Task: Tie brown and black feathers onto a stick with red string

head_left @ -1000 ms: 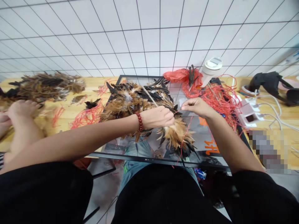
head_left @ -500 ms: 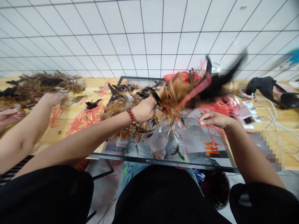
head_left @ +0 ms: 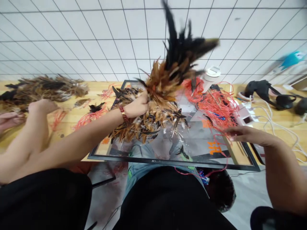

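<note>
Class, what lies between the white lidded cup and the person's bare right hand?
The head view shows a tangled heap of thin red strings, with a slim blue object on it.

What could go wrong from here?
1. The feather bundle, held up in the left hand, might clip the white-lidded cup if swung lower; depth is hard to judge.
2. The red strand hanging over the front edge of the framed panel could snag.
3. The feather pile might scatter if brushed.
</note>
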`<action>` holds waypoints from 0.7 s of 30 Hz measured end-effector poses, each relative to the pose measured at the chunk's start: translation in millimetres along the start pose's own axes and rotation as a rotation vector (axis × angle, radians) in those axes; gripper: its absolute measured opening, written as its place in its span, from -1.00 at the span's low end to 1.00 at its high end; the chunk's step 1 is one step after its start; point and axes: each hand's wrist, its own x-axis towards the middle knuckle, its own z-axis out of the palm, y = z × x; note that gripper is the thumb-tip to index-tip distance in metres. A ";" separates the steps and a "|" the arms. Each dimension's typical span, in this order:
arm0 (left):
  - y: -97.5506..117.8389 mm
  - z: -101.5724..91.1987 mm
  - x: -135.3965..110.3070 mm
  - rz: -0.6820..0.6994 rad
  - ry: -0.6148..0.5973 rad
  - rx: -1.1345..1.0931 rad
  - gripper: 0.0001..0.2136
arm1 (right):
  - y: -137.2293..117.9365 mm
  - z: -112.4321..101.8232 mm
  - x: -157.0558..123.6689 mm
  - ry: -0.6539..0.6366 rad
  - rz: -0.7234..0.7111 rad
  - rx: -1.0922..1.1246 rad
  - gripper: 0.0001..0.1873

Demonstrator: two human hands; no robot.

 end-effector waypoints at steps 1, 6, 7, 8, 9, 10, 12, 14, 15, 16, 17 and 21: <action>6.0 10.4 -0.7 -0.092 -0.096 -0.149 -0.85 | -17.5 4.2 6.0 0.067 -0.004 -0.071 -0.42; 29.1 62.8 -6.7 -0.436 -0.395 -0.815 -0.89 | -137.5 68.2 57.8 0.311 -0.289 0.293 -0.27; 29.7 71.9 -9.4 -0.460 -0.377 -0.900 -0.90 | -156.2 85.2 67.5 0.270 -0.340 0.423 -0.28; 28.6 79.9 -12.8 -0.479 -0.355 -0.972 -0.92 | -169.9 101.2 75.1 0.189 -0.370 0.521 -0.30; 26.2 86.6 -16.8 -0.497 -0.332 -1.035 -0.93 | -178.2 115.3 80.4 0.125 -0.372 0.600 -0.34; 22.7 91.7 -21.4 -0.513 -0.310 -1.093 -0.93 | -181.3 126.7 83.4 0.056 -0.341 0.668 -0.38; 14.5 97.4 -32.0 -0.540 -0.282 -1.205 -0.90 | -175.4 140.9 83.5 -0.039 -0.214 0.790 -0.46; 7.4 98.3 -43.5 -0.569 -0.279 -1.305 -0.90 | -161.8 145.5 79.3 -0.053 -0.090 0.898 -0.49; 5.0 97.8 -49.2 -0.579 -0.281 -1.348 -0.90 | -155.3 145.8 76.7 -0.030 -0.056 0.941 -0.50; 3.5 97.4 -54.6 -0.581 -0.281 -1.386 -0.90 | -150.1 145.6 74.1 0.009 -0.041 0.976 -0.51; 2.8 97.3 -59.4 -0.572 -0.274 -1.416 -0.90 | -146.6 145.5 71.6 0.048 -0.037 0.997 -0.52; 4.0 102.4 -69.3 -0.496 -0.196 -1.413 -0.89 | -146.2 148.8 63.8 0.138 -0.033 1.000 -0.52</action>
